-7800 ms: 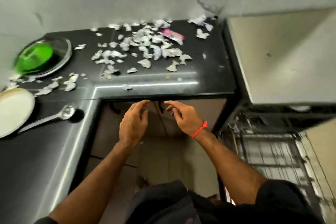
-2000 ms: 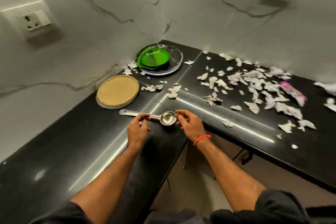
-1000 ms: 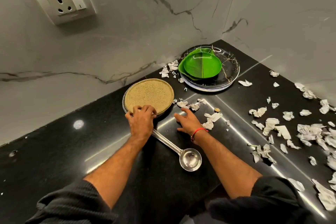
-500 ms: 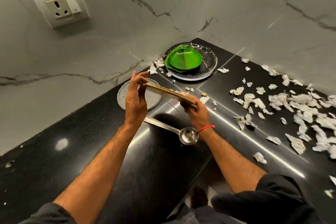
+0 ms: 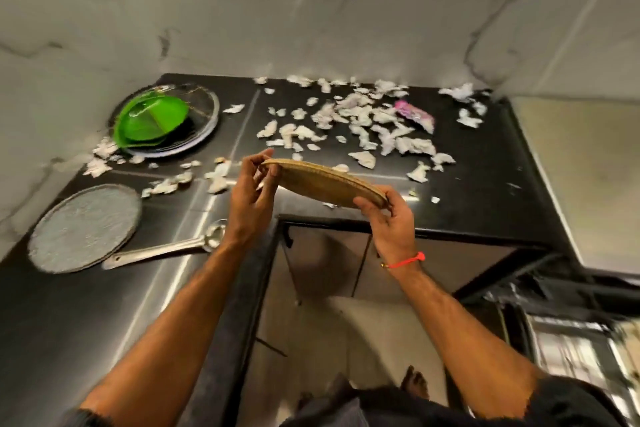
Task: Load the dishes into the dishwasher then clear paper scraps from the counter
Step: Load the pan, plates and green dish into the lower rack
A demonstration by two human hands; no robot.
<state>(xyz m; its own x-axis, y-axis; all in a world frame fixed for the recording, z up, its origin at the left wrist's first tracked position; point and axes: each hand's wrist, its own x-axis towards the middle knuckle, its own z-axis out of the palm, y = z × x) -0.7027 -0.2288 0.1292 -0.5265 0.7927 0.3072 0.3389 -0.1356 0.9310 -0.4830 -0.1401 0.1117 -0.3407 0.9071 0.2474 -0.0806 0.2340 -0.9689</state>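
1. Tan plate [image 5: 323,184]: held in the air above the inner corner of the black desk [image 5: 485,184], tilted, its left edge higher and farther off, its right edge lower and nearer. Its long axis runs from upper left to lower right between the two hands.
2. Left hand [image 5: 247,198]: grip closed on the plate's left rim, fingertips pinching the edge.
3. Right hand [image 5: 389,218]: grip closed on the plate's right rim, thumb on top, fingers under (a red thread sits on this wrist).
4. Dishwasher [image 5: 571,350]: open rack at the lower right, below desk level, blurred. It lies to the right of and below the plate, so the right hand is the nearer one; the coming move likely calls for a swing rightward and down, right edge leading.
5. Grey plate [image 5: 83,227]: flat on the desk at left, not yet loaded.
6. Ladle [image 5: 162,250]: lying on the desk just beside the grey plate, bowl toward the left forearm.
7. Green bowl [image 5: 150,121]: resting in a dark glass plate [image 5: 207,121] at the back left corner.
8. Paper scraps [image 5: 363,121]: scattered across the back of the desk, a pink wrapper [image 5: 414,114] among them; clearing not begun.
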